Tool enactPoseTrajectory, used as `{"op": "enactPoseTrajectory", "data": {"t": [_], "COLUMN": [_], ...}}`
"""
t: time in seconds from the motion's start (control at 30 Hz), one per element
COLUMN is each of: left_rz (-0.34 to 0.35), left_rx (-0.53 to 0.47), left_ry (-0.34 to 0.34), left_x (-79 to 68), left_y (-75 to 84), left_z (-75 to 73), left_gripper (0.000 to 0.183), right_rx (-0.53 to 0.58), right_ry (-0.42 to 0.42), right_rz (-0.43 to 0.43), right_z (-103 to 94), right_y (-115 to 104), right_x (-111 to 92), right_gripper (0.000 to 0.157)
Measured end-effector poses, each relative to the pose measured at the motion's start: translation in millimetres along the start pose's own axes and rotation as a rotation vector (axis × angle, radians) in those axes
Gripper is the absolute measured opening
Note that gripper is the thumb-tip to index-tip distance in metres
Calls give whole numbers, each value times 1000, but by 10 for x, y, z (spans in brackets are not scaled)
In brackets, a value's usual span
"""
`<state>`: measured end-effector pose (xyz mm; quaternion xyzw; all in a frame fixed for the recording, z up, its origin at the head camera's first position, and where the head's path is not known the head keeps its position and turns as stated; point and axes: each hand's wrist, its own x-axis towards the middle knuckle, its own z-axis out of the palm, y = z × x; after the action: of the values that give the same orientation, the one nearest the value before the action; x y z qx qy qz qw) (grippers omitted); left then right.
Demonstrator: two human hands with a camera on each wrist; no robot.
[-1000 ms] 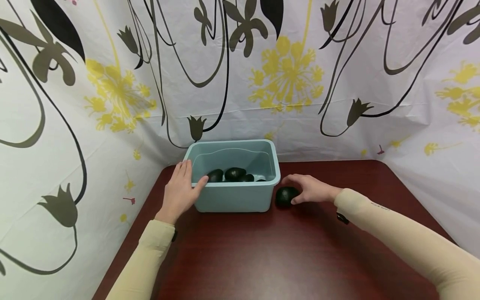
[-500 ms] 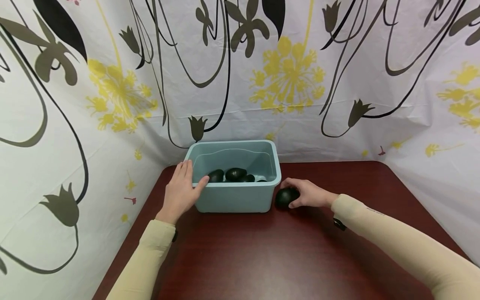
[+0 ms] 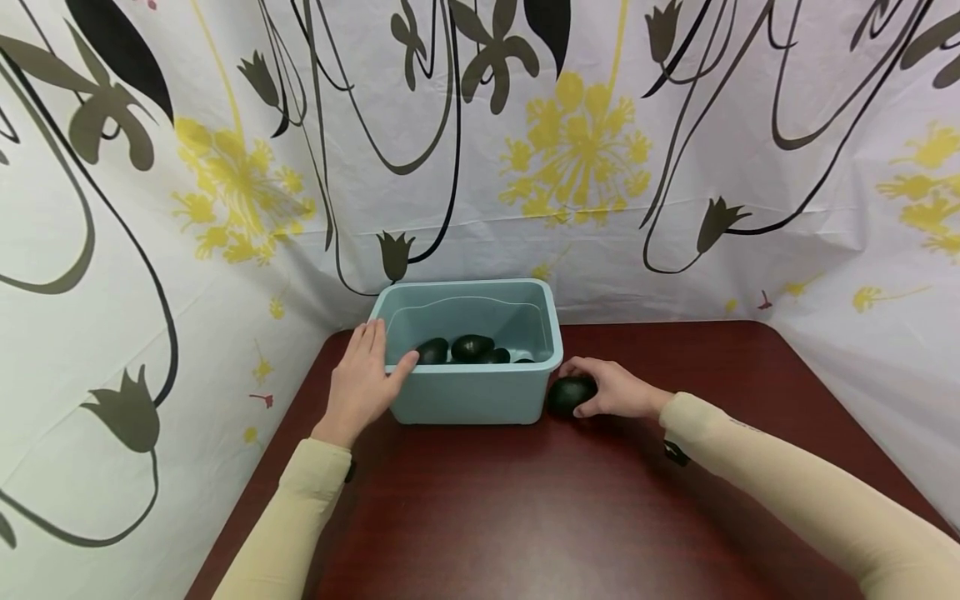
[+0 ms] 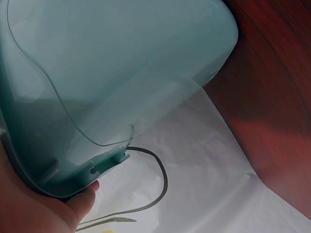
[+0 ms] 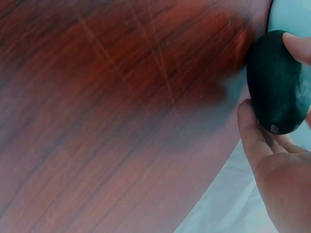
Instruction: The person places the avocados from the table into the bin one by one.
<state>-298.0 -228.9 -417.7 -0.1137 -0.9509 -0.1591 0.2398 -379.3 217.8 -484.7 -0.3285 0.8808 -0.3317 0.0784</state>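
Note:
In the head view a light blue plastic bin point(image 3: 467, 398) stands at the back of the table. My left hand point(image 3: 360, 387) lies over its left front corner, fingers straight along the left rim and thumb at the front rim. The left wrist view shows this hand point(image 4: 46, 213) right at the bin rim point(image 4: 63, 194). Beside the bin's right wall, my right hand point(image 3: 611, 389) holds a dark green avocado point(image 3: 568, 397) between thumb and fingers. Its stem scar shows on the avocado point(image 5: 274, 82) in the right wrist view. Several avocados point(image 3: 472, 347) lie inside the bin, partly hidden by its front wall.
The dark red wooden table point(image 3: 525, 517) reaches back to a white floral-printed cloth point(image 3: 480, 183), which hangs behind and along both sides. The bin's far rim point(image 3: 465, 282) is close to the cloth.
My right hand has closed further around the avocado and shifted slightly toward the bin with it. My left hand has stayed at the bin's corner.

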Motion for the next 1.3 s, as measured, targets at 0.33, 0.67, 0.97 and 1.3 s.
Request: {"op": "enactPoseTrajectory", "data": {"t": [0.33,0.67,0.97,1.3], "left_rz": [0,5,0,2], "left_rx": [0,1,-2,-5], "left_ry": [0,7,2,1], "left_x": [10,26,11,12], "left_y": [-4,-3,7,-5], "left_z": [4,0,0,7], "left_gripper": [95,95,95,95], "right_rx": [-63,-81,-34,4], "right_ry": [36,91,144,199], "right_rz": [30,13,25,11], "right_z": [-20,-86,-198,-395], "right_y": [-43,-45,-83,-253], "right_x": [-31,-95,-205,-274], "right_gripper": [58,60,61,63]}}
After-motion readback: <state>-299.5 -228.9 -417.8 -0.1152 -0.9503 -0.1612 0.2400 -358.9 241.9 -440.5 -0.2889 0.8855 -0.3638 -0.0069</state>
